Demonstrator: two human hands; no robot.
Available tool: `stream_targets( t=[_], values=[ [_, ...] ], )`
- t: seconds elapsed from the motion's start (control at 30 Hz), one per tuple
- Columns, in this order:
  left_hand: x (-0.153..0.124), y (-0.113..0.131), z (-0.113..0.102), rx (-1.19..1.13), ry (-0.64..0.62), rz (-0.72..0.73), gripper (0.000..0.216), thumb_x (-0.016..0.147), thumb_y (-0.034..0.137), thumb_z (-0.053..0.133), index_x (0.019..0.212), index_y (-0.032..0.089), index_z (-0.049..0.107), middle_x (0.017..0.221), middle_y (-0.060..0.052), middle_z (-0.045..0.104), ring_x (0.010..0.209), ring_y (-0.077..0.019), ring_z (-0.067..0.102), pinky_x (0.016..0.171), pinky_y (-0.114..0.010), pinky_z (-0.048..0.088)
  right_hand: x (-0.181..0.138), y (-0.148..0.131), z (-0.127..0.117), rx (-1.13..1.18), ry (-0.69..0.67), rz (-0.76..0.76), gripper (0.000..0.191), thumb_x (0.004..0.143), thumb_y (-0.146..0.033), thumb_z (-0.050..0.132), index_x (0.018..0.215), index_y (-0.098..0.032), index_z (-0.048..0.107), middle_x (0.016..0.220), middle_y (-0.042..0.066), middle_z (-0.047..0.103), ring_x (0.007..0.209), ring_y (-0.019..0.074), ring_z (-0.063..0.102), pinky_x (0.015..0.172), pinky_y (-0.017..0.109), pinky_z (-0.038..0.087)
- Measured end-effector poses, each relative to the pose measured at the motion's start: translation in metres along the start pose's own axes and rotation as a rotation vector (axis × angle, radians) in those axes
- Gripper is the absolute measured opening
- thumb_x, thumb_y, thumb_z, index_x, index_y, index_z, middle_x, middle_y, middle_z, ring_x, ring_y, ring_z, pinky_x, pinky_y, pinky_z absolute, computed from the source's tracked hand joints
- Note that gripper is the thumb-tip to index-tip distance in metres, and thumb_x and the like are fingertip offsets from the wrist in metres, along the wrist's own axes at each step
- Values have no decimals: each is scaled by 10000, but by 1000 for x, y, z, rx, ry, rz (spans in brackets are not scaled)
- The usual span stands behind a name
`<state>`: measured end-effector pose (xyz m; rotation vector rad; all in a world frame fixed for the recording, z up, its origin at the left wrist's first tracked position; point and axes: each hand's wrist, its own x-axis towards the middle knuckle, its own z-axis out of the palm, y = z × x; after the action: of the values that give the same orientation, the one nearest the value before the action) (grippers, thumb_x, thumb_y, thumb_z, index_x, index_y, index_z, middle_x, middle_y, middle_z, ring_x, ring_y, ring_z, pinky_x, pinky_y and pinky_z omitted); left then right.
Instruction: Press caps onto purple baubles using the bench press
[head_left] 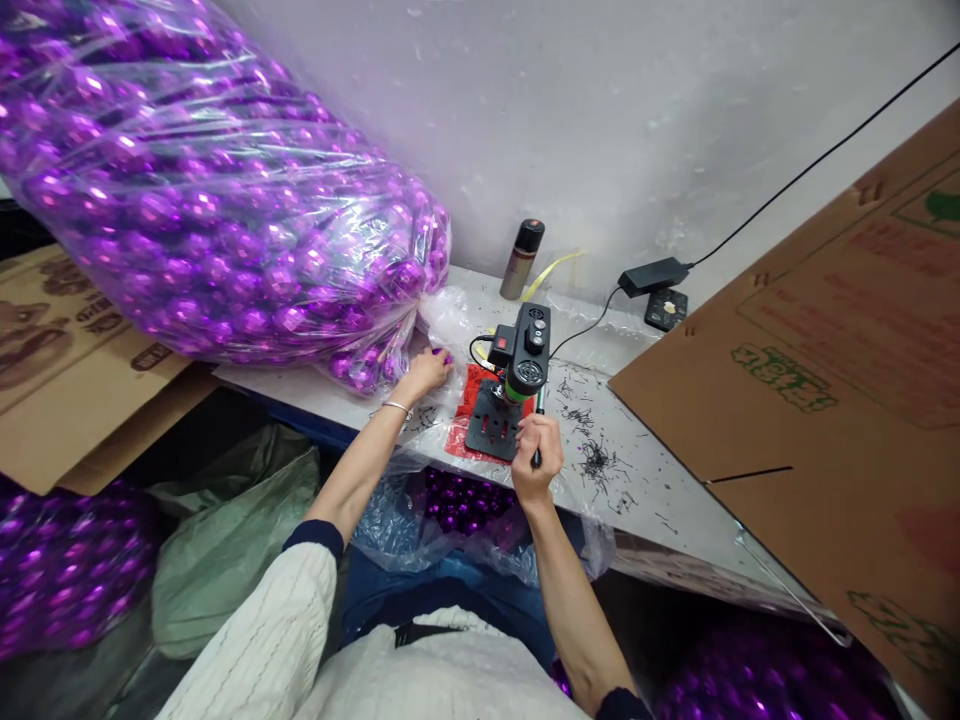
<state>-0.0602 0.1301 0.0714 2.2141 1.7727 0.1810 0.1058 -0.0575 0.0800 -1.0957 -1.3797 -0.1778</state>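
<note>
My right hand (537,455) is wrapped round the black-ended lever handle (540,400) of a small black bench press (529,345). The press stands on a red sheet (459,437), its black base plate (487,425) toward me. To the left of it, my left hand (430,370) has its fingers closed on a shiny purple ball (448,356), mostly hidden by the fingers. Just beyond that hand is the mouth of a large clear bag (300,220) full of purple balls, with several loose ones (352,370) by the opening.
Small black pins (596,458) litter the white table (637,500). A spray can (523,260) and a power adapter (654,277) sit near the wall. Cardboard (810,380) slants along the right. Below the table edge, a plastic-lined container holds more purple balls (469,500).
</note>
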Motion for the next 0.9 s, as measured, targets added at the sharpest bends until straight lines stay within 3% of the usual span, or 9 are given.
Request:
stream_targets(
  t=[0.1,0.17,0.3,0.37,0.43,0.5,0.57,0.73,0.9],
  values=[
    [-7,-4,2,-83,-1,42,396,969,345,502,1317,173,583,1221,-174,658,1086,-274,659,934,-369,492,1,0,1,8,15,-6,245,938,-117,436,725,-213,509,744,12,576,723,137,582,662,284,452],
    [-16,-9,0,-270,88,4,469,953,365,546,1368,147,533,1258,-164,654,1158,-263,631,990,-368,482,2,0,0,10,3,-7,247,940,-119,433,724,-212,507,744,11,574,720,135,579,659,281,448],
    [-55,-14,3,-1149,300,-90,510,934,432,573,1344,131,541,1311,-147,642,1144,-226,648,988,-360,524,11,-5,-3,5,-11,4,260,950,-136,435,712,-213,507,728,11,579,715,136,582,664,285,450],
    [-80,-8,12,-1486,238,-93,475,916,469,587,1273,156,596,1277,-120,666,1090,-204,675,970,-350,548,19,-8,-6,-11,-8,5,265,954,-147,440,710,-213,517,722,12,596,711,137,595,665,288,453],
    [-102,4,26,-1656,110,-119,457,866,478,650,1201,166,637,1216,-109,696,1035,-203,695,964,-363,559,30,-10,-9,-31,-7,-5,262,961,-166,444,721,-214,536,717,11,616,691,135,606,658,288,457],
    [-115,18,43,-1711,16,-157,461,820,463,705,1171,170,642,1166,-105,713,1008,-212,704,961,-387,561,40,-12,-11,-53,-14,-12,264,973,-192,439,734,-217,550,702,8,625,668,132,614,647,284,460],
    [-119,31,60,-1693,5,-197,481,797,445,730,1179,174,622,1150,-104,716,1026,-218,702,974,-403,550,48,-12,-12,-83,-28,-2,280,985,-220,429,734,-219,554,682,7,621,653,129,617,635,281,459],
    [-105,50,89,-1477,115,-127,562,770,407,767,1234,172,553,1188,-114,701,1105,-222,675,1036,-393,492,54,-12,-12,-121,-49,6,303,990,-240,425,712,-218,544,657,6,604,633,123,599,624,281,446],
    [-98,57,96,-1176,195,4,545,768,399,778,1232,201,570,1211,-107,686,1147,-247,645,1030,-401,480,52,-14,-13,-91,-54,14,298,981,-217,427,696,-215,515,654,9,588,638,125,596,627,280,450]
  ],
)
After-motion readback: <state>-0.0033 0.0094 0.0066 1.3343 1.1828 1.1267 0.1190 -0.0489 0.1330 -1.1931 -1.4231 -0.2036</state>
